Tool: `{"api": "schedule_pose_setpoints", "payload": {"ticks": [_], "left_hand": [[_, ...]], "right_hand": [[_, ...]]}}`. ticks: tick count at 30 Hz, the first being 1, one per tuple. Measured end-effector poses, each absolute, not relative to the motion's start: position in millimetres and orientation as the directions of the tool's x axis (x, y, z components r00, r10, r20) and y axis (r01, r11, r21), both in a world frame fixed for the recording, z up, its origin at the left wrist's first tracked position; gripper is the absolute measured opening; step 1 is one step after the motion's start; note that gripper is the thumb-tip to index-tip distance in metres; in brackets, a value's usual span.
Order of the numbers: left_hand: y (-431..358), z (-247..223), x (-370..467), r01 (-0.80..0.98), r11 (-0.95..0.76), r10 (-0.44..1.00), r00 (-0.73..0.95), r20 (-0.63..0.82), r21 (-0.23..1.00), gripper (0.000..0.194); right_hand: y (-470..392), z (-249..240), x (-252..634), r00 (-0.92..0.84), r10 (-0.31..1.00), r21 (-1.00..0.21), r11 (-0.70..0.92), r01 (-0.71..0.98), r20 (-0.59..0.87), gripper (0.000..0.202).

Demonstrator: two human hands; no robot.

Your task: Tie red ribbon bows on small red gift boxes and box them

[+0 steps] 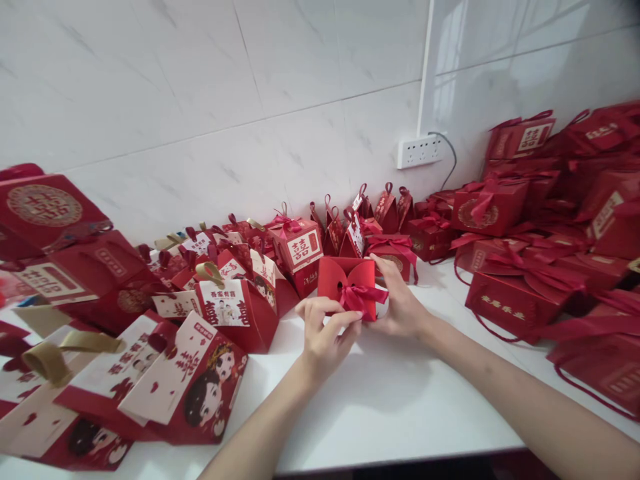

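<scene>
Above the white table I have a small red gift box (330,270) with curved top flaps and a magenta ribbon bow (364,295) tied through its holes. My right hand (400,301) grips the box by its right side, fingers behind and under it. On the near left side, my left hand (325,333) is bent at the bow, its fingers closed in at the ribbon's lower left part. Just behind the box stand a red box with a white double-happiness label (303,250) and a red ribboned box (395,250).
Many red and white candy boxes (225,310) with loop handles crowd the left, some stacked high. Stacked red ribboned boxes (515,300) fill the right, their cords hanging onto the white table (400,413). A power strip (419,153) is on the tiled wall.
</scene>
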State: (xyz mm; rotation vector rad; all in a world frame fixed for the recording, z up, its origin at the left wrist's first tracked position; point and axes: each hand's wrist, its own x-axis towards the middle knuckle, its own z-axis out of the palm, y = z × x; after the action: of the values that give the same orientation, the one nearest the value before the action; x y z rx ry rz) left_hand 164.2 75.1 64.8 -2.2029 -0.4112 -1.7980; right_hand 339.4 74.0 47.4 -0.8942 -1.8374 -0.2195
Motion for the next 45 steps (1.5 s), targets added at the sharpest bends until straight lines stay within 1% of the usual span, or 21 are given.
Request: {"api": "schedule_pose_setpoints", "payload": {"ticks": [7, 11, 13, 15, 17, 18, 20, 21, 23, 24, 26, 28, 31, 33, 38, 41, 43, 45], "left_hand": [[74.9, 66.2, 164.7, 0.371, -0.928, 0.050, 0.189, 0.981, -0.024, 0.011], [75.7, 64.6, 162.5, 0.362, -0.932, 0.072, 0.189, 0.979, -0.001, 0.010], [76.6, 61.9, 160.2, 0.337, -0.941, 0.090, 0.221, 0.971, 0.010, 0.009], [78.3, 58.2, 158.0, 0.267, -0.963, 0.093, 0.240, 0.966, 0.026, 0.018], [80.5, 54.2, 156.9, 0.189, -0.981, 0.079, 0.215, 0.973, 0.038, 0.028], [81.7, 52.3, 156.7, 0.164, -0.986, 0.075, 0.194, 0.978, 0.043, 0.032], [84.0, 49.1, 157.2, 0.150, -0.987, 0.080, 0.173, 0.982, 0.054, 0.037], [85.0, 48.0, 157.6, 0.152, -0.987, 0.087, 0.175, 0.981, 0.060, 0.038], [86.6, 46.6, 158.5, 0.158, -0.985, 0.104, 0.190, 0.976, 0.074, 0.042], [87.1, 46.4, 158.8, 0.163, -0.983, 0.114, 0.198, 0.974, 0.082, 0.043], [87.4, 47.1, 158.9, 0.179, -0.980, 0.130, 0.223, 0.966, 0.090, 0.046], [86.7, 49.0, 158.6, 0.192, -0.979, 0.121, 0.273, 0.954, 0.069, 0.050], [85.2, 52.2, 157.8, 0.203, -0.979, 0.074, 0.369, 0.927, -0.002, 0.052], [84.5, 53.4, 157.6, 0.215, -0.976, 0.059, 0.403, 0.913, -0.032, 0.052], [83.8, 55.0, 158.1, 0.251, -0.966, 0.053, 0.412, 0.910, -0.058, 0.046], [82.1, 56.5, 157.8, 0.270, -0.959, 0.042, 0.419, 0.907, -0.081, 0.042], [80.7, 57.6, 157.6, 0.288, -0.952, 0.029, 0.423, 0.906, -0.104, 0.040], [79.6, 58.7, 157.7, 0.301, -0.945, 0.008, 0.420, 0.907, -0.131, 0.038]], "right_hand": [[74.4, 47.6, 339.8, -0.187, 0.460, -0.235, 0.713, 0.661, 0.868, 0.101], [75.4, 46.8, 340.1, -0.170, 0.461, -0.249, 0.712, 0.657, 0.871, 0.101], [75.9, 46.5, 339.9, -0.129, 0.479, -0.298, 0.712, 0.636, 0.868, 0.101], [75.9, 47.0, 339.2, -0.045, 0.525, -0.404, 0.705, 0.583, 0.850, 0.100], [75.5, 48.2, 337.7, 0.075, 0.606, -0.569, 0.688, 0.450, 0.792, 0.096], [75.3, 48.9, 336.7, 0.136, 0.654, -0.655, 0.675, 0.339, 0.744, 0.092], [75.2, 50.7, 334.4, 0.221, 0.765, -0.787, 0.616, 0.022, 0.605, 0.076], [75.5, 51.7, 333.3, 0.236, 0.818, -0.812, 0.564, -0.151, 0.524, 0.067], [76.1, 54.2, 331.7, 0.222, 0.898, -0.782, 0.440, -0.442, 0.380, 0.053], [76.2, 55.8, 331.4, 0.205, 0.923, -0.747, 0.383, -0.544, 0.325, 0.049], [75.4, 59.9, 331.7, 0.147, 0.956, -0.676, 0.285, -0.680, 0.255, 0.044], [72.8, 64.5, 332.7, 0.033, 0.971, -0.623, 0.178, -0.762, 0.237, 0.044], [67.7, 70.0, 333.8, -0.158, 0.954, -0.584, 0.023, -0.811, 0.257, 0.050], [65.3, 71.6, 333.7, -0.208, 0.935, -0.562, -0.012, -0.827, 0.287, 0.051], [65.0, 68.0, 332.6, -0.251, 0.920, -0.536, -0.055, -0.842, 0.300, 0.049], [66.3, 63.1, 332.9, -0.229, 0.926, -0.524, -0.041, -0.851, 0.299, 0.043], [67.1, 60.2, 333.5, -0.215, 0.936, -0.547, -0.029, -0.837, 0.279, 0.042], [68.0, 58.1, 333.8, -0.215, 0.942, -0.601, -0.019, -0.799, 0.256, 0.046]]}}
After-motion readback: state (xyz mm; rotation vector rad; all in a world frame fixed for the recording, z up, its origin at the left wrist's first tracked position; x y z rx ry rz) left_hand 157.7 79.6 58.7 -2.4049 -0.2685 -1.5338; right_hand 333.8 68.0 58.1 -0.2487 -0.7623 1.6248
